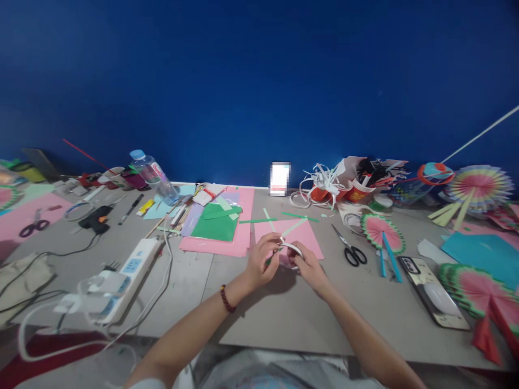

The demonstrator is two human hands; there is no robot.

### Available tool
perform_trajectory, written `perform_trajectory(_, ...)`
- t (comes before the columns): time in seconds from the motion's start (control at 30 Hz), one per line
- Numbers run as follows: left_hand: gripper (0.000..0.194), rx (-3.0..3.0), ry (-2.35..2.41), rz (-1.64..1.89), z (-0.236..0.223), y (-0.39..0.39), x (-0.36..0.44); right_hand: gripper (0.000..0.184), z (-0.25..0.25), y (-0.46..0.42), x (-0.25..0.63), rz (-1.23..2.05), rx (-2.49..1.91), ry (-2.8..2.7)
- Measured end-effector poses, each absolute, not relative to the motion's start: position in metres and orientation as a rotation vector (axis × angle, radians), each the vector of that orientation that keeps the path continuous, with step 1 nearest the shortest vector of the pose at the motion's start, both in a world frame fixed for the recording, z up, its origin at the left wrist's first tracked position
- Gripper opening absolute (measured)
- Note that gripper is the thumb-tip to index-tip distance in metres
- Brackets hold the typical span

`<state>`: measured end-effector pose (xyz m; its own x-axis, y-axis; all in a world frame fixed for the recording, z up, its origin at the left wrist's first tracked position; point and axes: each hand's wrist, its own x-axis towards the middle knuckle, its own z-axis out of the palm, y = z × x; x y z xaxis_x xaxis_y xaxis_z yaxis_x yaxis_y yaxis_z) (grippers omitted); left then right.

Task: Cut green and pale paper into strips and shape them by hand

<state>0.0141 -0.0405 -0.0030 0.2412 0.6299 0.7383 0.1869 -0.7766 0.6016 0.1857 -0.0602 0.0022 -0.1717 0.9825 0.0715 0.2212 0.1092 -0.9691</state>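
Note:
A thin white ring, which looks like a roll of tape (293,248), is held over the pink paper (269,229) at the middle of the table. My right hand (311,270) is closed on the right side of the ring. My left hand (263,260) has its fingers curled in a pinch at the ring's left edge; the fingertips partly hide what they grip. Pale green paper strips (294,227) lie on the pink sheet just beyond my hands. To the right rest black-handled scissors (352,251).
A power strip (132,275) with cables, a glue gun (96,219) and a tilted water bottle (156,175) are on the left. Green paper (217,222) lies on pink sheets. Red cups (360,190) stand at the back; a phone (433,294) and folded paper fans (383,233) lie right.

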Motion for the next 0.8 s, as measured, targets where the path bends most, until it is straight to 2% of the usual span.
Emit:
perform_trajectory(0.13, 0.016, 2.053, 0.817, 1.539, -0.001, -0.041, 0.015, 0.016, 0.005, -0.06, 0.185, 1.227, -1.223, -1.403)
perform_trajectory(0.3, 0.012, 1.882, 0.824, 1.48, 0.001, -0.042, 0.016, 0.015, 0.003, -0.059, 0.185, 1.184, -1.249, -1.389)
perform_trajectory(0.57, 0.027, 0.951, 0.606, 1.075, 0.006, -0.033, 0.02, 0.021, -0.011, -0.051, 0.19, 1.124, -1.345, -1.229)
perform_trajectory(0.7, 0.031, 0.738, 0.549, 0.985, 0.01, -0.032, 0.021, 0.027, -0.016, -0.044, 0.191, 1.201, -1.395, -1.201)
perform_trajectory(0.8, 0.031, 0.698, 0.543, 0.981, 0.014, -0.032, 0.02, 0.033, -0.017, -0.042, 0.192, 1.054, -1.38, -1.201)
